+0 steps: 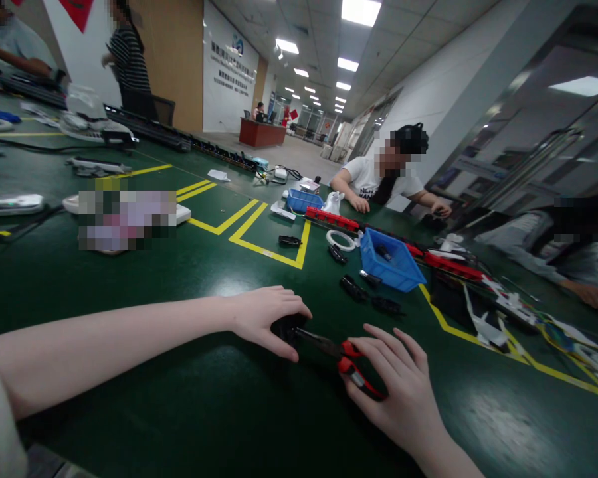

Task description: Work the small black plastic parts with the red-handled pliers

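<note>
My left hand (272, 320) is closed round a small black part (288, 327) and presses it near the green tabletop; the fingers hide most of it, so its kind does not show. In my right hand (396, 378) is a pair of needle-nose pliers (351, 364) with red and black handles. The plier jaws point left, and their tips meet the black part at my left hand. The right thumb and index finger lie on the handles, while the other fingers stretch out past them.
Beyond my hands stands a blue bin (391, 262) with a black piece inside. Several black parts (353, 287) and a white cable coil (341, 240) lie near it. A smaller blue bin (303, 200) sits farther back. Yellow tape (266, 252) marks the table. Other people sit across and right.
</note>
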`<state>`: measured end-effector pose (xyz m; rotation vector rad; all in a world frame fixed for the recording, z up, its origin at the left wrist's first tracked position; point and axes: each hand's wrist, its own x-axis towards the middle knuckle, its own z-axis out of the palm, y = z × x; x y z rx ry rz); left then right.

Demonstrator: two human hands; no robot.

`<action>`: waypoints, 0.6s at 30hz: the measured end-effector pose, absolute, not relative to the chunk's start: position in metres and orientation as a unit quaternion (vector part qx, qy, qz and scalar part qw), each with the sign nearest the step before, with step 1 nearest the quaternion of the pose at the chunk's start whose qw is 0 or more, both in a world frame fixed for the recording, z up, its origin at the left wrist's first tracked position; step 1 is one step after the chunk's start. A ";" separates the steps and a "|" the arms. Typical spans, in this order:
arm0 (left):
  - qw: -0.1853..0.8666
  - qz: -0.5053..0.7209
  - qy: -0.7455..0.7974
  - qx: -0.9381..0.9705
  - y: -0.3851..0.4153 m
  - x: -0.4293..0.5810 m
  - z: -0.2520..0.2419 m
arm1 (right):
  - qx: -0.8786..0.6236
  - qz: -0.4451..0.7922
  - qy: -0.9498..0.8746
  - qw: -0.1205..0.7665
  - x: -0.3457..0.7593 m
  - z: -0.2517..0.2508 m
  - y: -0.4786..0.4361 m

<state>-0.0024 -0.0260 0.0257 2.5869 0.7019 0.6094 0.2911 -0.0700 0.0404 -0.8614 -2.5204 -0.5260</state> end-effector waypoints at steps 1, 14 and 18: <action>0.195 0.215 0.249 0.924 -0.026 -0.002 0.026 | -0.310 -0.194 -0.907 0.210 0.291 0.040 -0.070; 0.194 0.237 0.252 0.918 -0.027 -0.003 0.023 | -0.304 -0.194 -0.909 0.207 0.291 0.040 -0.071; 0.177 0.241 0.247 0.922 -0.028 -0.003 0.023 | -0.297 -0.198 -0.912 0.201 0.291 0.041 -0.071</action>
